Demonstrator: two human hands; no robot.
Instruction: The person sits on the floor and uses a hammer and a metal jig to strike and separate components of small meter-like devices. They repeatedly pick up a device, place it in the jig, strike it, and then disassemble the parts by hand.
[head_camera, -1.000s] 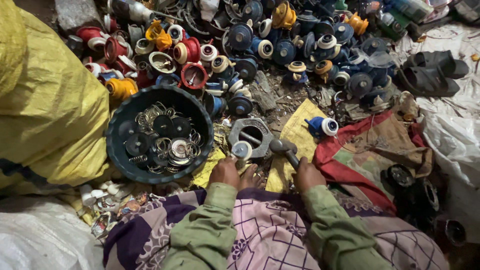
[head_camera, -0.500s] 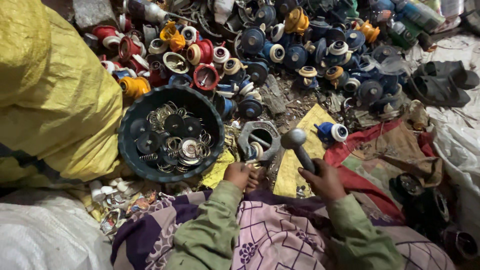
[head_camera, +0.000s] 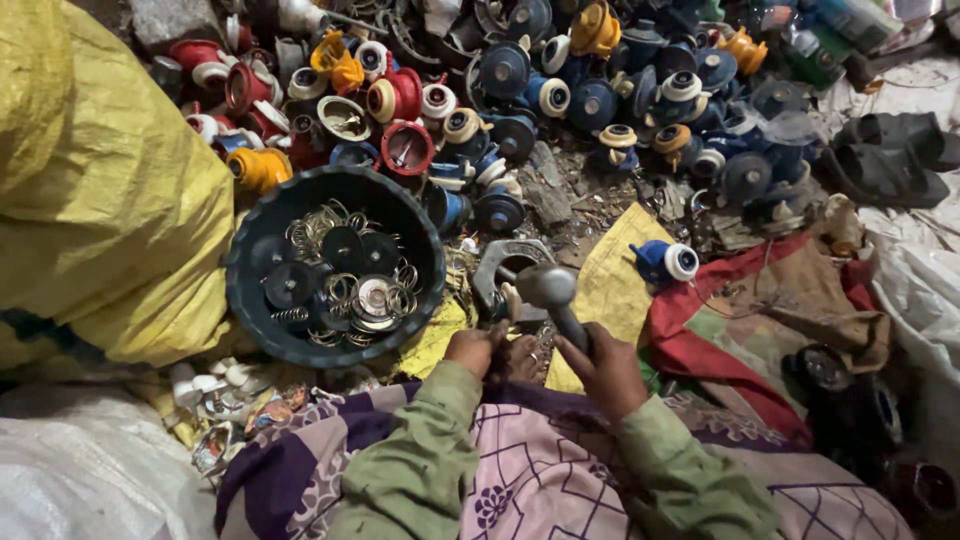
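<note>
My right hand (head_camera: 607, 368) grips the handle of a hammer (head_camera: 550, 289), whose metal head hangs over a grey metal ring block (head_camera: 497, 262) on the ground. My left hand (head_camera: 472, 349) rests just below that block, fingers closed on a small pale part (head_camera: 513, 302) set at the block's edge. What the hand pinches is mostly hidden. Both sleeves are green.
A dark round basin (head_camera: 262, 320) holding springs, discs and metal rings sits left of the block. Behind lies a heap of blue, red and yellow plastic parts (head_camera: 560, 90). A yellow sack (head_camera: 90, 190) bulges at left. One blue-and-white part (head_camera: 665, 262) lies on yellow cloth.
The hammer was lying low by the block, rose half a second ago, and now its head has come down over the block. My left hand stays by the block.
</note>
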